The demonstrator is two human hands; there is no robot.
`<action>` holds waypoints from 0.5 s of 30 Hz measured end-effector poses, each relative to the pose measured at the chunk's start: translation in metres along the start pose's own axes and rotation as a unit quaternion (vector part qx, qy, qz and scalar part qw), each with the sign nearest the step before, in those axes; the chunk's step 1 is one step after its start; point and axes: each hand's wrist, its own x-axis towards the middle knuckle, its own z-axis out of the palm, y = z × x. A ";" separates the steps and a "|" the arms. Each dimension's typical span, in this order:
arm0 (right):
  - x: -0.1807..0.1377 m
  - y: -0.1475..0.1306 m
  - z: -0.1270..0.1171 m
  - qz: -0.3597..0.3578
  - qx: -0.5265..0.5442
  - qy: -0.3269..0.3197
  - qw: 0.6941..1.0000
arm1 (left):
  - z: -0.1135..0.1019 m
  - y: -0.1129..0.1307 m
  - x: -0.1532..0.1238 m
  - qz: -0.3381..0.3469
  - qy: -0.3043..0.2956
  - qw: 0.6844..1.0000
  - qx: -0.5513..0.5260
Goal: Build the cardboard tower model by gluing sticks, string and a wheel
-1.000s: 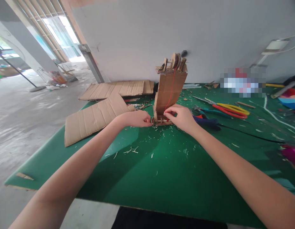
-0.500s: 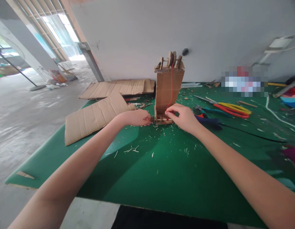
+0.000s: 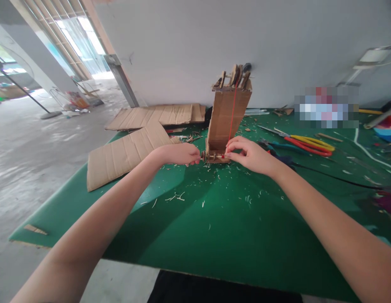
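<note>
An upright cardboard tower (image 3: 225, 120) stands on the green table (image 3: 195, 219), with small cardboard wheels (image 3: 235, 78) on an axle at its top. A red string (image 3: 232, 110) runs down its front to a thin rod (image 3: 214, 156) at its base. My left hand (image 3: 179, 154) pinches the left end of that rod. My right hand (image 3: 250, 155) pinches the string and rod at the right side of the base. The tower leans slightly to the right.
Flat cardboard sheets (image 3: 129, 153) lie at the left and back of the table. Scissors with yellow and red handles (image 3: 306, 144), pliers and other tools lie to the right. Small wood shavings are scattered over the mat. A grey wall stands behind.
The tower stood more upright half a second ago and now leans right again. My right hand has shifted a little to the right at the base; my left hand stays on the rod.
</note>
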 end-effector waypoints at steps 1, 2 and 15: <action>0.000 0.000 -0.001 0.001 0.003 -0.003 1.000 | 0.000 -0.001 0.000 0.001 -0.001 1.000 -0.007; 0.000 0.000 -0.001 0.002 0.007 -0.004 1.000 | 0.000 -0.001 0.001 0.002 -0.003 1.000 -0.016; 0.002 -0.001 0.003 0.012 0.004 0.039 0.999 | 0.000 -0.006 0.003 -0.004 -0.008 1.000 -0.027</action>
